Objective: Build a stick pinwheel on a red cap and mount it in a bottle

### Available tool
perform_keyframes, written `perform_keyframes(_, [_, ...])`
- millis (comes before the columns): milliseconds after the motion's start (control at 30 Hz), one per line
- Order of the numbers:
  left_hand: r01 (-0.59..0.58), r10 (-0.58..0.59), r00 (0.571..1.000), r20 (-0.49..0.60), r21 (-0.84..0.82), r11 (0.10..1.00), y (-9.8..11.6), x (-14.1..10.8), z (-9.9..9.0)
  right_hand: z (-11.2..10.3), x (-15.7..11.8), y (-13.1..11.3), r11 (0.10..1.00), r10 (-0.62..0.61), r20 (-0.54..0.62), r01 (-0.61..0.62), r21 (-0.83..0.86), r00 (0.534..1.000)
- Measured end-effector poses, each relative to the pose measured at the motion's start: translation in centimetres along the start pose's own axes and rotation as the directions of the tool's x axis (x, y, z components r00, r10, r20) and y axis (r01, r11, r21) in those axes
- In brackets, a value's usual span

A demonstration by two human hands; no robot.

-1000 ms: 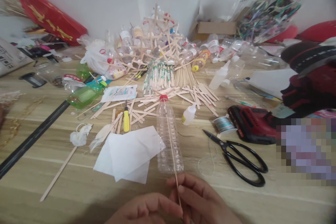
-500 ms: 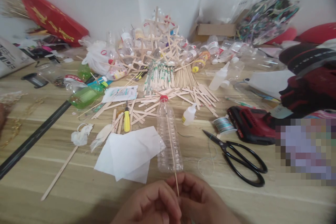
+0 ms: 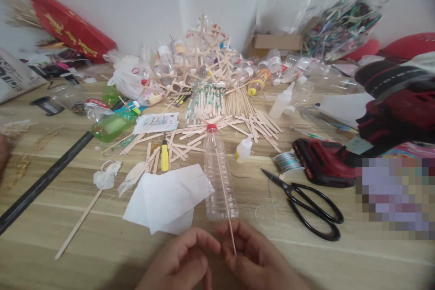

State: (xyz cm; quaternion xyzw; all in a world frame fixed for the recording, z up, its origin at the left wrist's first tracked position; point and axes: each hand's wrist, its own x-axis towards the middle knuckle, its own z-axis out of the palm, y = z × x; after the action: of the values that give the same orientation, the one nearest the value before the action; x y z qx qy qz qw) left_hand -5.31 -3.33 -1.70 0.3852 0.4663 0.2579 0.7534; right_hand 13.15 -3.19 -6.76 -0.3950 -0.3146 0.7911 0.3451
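A thin wooden skewer [image 3: 232, 236] has its near end pinched between the thumb and fingers of my right hand [image 3: 253, 253]. Its far part runs along a clear plastic bottle [image 3: 212, 181] with a red cap, which lies on the table pointing away from me. Whether the skewer passes over the bottle or inside it I cannot tell. Close beside, my left hand [image 3: 185, 256] is half curled, its thumb and fingers apart, with nothing visible in it. White paper sheets [image 3: 170, 197] lie left of the bottle, one corner touching it.
Black scissors [image 3: 307, 208], a thread spool [image 3: 288, 163] and a red power tool [image 3: 322, 161] are at right. A small glue bottle [image 3: 244, 149] stands behind. A yellow-handled screwdriver [image 3: 165, 156], flat wooden sticks [image 3: 190, 149] and a stick figure with paper [image 3: 107, 176] lie left and beyond.
My left hand has drawn left, away from the skewer, and its fingers have parted. My right hand keeps its pinch on the skewer's near end, which has shifted slightly right.
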Motion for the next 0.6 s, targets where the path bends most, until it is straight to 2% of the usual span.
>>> perform_keyframes(100, [0.173, -0.170, 0.985, -0.030, 0.120, 0.978, 0.4, 0.4, 0.0, 0.3, -0.6, -1.3, 1.000, 0.020, 0.014, -0.020, 0.007, 1.000])
perform_keyframes(200, [0.286, -0.301, 0.953, 0.023, 0.250, 0.925, 1.0, 0.9, -0.1, 0.6, -0.9, -1.7, 0.999, 0.029, 0.026, -0.030, 0.040, 0.999])
perform_keyframes(267, [0.309, -0.347, 0.934, 0.089, 0.292, 0.905, 1.5, 1.2, -0.2, 0.9, -0.9, -1.7, 0.995, 0.038, 0.025, -0.040, 0.086, 0.999])
perform_keyframes(400, [0.284, -0.354, 0.926, 0.135, 0.371, 0.884, 2.0, 1.5, 0.1, 1.4, -1.0, -1.4, 0.983, 0.040, 0.032, -0.045, 0.178, 0.999])
perform_keyframes(467, [0.279, -0.330, 0.941, 0.078, 0.376, 0.884, 2.1, 1.4, 0.4, 1.5, -1.0, -1.3, 0.982, 0.038, 0.024, -0.042, 0.183, 0.999])
perform_keyframes(533, [0.276, -0.300, 0.954, 0.015, 0.354, 0.894, 1.8, 1.3, 0.7, 1.3, -1.1, -1.2, 0.989, 0.046, 0.008, -0.046, 0.144, 0.999])
perform_keyframes(600, [0.248, -0.272, 0.962, 0.026, 0.332, 0.910, 1.2, 1.5, 0.7, 1.0, -1.2, -1.1, 1.000, 0.014, -0.038, -0.013, 0.011, 0.999])
